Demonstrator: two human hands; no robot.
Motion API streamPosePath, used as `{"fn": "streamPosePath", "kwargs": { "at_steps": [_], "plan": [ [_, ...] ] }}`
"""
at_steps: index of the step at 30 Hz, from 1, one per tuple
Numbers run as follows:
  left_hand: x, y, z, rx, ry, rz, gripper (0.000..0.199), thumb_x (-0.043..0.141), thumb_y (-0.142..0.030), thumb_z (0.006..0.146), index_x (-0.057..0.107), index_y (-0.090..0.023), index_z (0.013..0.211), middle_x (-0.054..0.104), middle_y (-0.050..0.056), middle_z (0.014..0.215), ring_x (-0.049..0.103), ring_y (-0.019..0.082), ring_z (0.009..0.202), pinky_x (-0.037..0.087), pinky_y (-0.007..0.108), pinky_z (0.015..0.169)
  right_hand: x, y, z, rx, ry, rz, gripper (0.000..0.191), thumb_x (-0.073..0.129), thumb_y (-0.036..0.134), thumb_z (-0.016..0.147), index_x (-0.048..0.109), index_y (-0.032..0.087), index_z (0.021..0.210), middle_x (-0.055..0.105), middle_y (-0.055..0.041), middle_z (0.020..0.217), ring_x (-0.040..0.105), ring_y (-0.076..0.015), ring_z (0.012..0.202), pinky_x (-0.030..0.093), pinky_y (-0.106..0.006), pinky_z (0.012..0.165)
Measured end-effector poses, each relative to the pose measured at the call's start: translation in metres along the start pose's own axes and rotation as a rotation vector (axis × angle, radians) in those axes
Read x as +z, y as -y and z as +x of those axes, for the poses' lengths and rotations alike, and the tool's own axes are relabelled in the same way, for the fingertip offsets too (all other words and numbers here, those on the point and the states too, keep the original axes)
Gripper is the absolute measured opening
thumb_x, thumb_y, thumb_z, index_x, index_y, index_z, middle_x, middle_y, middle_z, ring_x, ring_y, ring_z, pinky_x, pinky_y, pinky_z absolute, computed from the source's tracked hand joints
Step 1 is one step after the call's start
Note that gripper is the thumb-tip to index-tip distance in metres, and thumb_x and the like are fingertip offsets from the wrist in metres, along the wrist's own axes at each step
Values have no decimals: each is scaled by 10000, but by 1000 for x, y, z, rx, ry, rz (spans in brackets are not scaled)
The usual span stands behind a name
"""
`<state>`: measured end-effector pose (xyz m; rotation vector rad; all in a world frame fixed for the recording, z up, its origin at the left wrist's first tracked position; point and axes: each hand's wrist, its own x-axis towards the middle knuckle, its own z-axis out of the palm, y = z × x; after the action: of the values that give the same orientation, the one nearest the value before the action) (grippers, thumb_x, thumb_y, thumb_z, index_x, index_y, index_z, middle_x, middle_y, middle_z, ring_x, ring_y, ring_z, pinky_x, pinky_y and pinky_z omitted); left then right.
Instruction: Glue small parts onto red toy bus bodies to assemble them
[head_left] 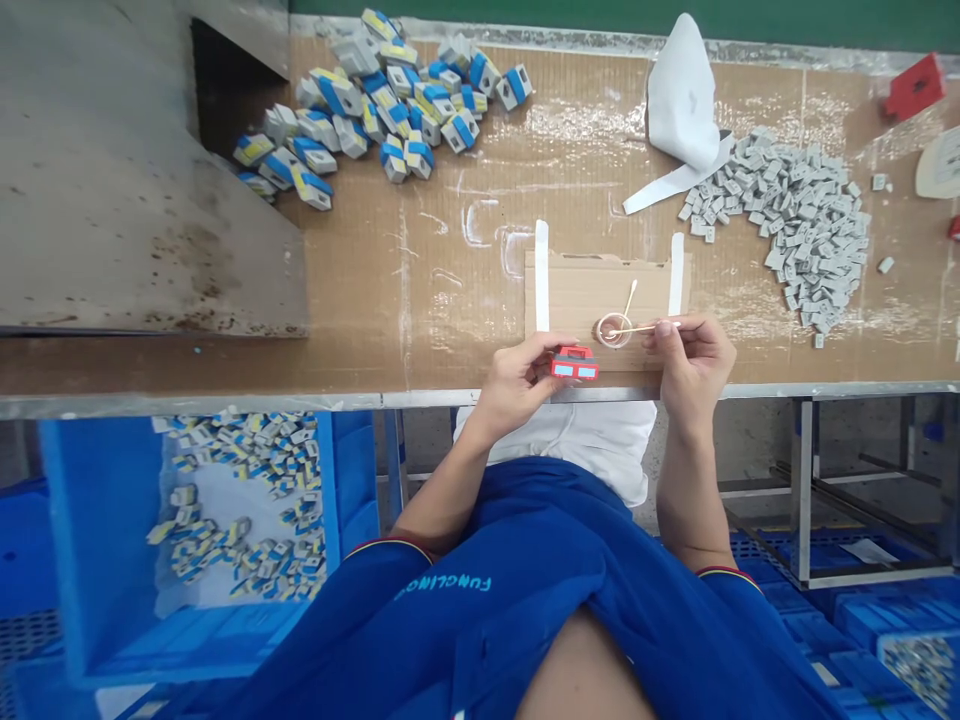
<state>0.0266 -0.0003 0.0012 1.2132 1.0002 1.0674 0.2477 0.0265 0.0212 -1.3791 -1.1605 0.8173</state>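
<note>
Head view: we see a red piece in the left hand and a cotton swab in the right hand, just below the frame's centre.
On the blue shirt, lower centre, we read upside-down "FUNGLIN"; its ending is hard to make out. The left thumb and fingers pinch the red piece's left end, partly hiding it; the right fingertips grip the swab nearly level, its tip pointing left at a small round dish. We cannot tell whether it touches inside. Upper left, a metal housing is cut off by the frame.
</note>
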Motion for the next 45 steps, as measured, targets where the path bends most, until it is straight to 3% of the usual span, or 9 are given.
{"fn": "streamPosePath", "kwargs": {
  "at_steps": [4, 13, 20, 26, 31, 45],
  "plan": [
    [1, -2, 0, 0, 13, 53, 335, 799, -230, 876, 743, -181, 1202, 817, 91, 1152, 793, 197, 1016, 635, 276, 889, -1, -2, 1, 11, 1, 15, 301, 797, 516, 896, 678, 244, 844, 736, 38, 710, 712, -133, 644, 585, -267, 642],
    [3, 1, -1, 51, -17, 197, 334, 780, -235, 874, 758, -194, 1205, 817, 93, 1145, 785, 220, 1007, 621, 301, 867, -4, -2, 8, 40, 32, 48, 350, 782, 559, 895, 632, 247, 843, 714, 44, 708, 674, -127, 615, 542, -262, 588],
    [4, 0, -2, 127, -6, 291, 322, 756, -235, 908, 743, -196, 1227, 817, 88, 1168, 784, 206, 1001, 596, 287, 880, -2, 21, -7, -122, -4, 7, 226, 779, 425, 934, 660, 250, 856, 775, 22, 786, 711, -127, 614, 574, -267, 576],
    [5, -2, 0, 157, 12, 370, 295, 737, -243, 921, 734, -199, 1213, 808, 93, 1191, 774, 209, 1041, 601, 289, 901, 0, 32, -25, -285, 118, -135, 56, 785, 292, 926, 729, 285, 925, 813, -1, 873, 792, -188, 803, 654, -336, 690],
    [4, -2, 0, 202, 22, 390, 313, 723, -180, 912, 725, -192, 1224, 809, 92, 1166, 774, 207, 1031, 606, 283, 871, 5, 31, -28, -374, 174, -165, 96, 771, 224, 930, 745, 298, 986, 833, 7, 904, 806, -184, 827, 651, -317, 677],
    [6, -5, 1, 311, 24, 479, 269, 707, -159, 948, 687, -153, 1216, 804, 96, 1137, 775, 175, 1033, 607, 253, 890, 4, 30, -31, -434, 253, -234, 168, 771, 163, 919, 737, 289, 1025, 846, -4, 956, 821, -202, 889, 672, -346, 770]
  ]
}}
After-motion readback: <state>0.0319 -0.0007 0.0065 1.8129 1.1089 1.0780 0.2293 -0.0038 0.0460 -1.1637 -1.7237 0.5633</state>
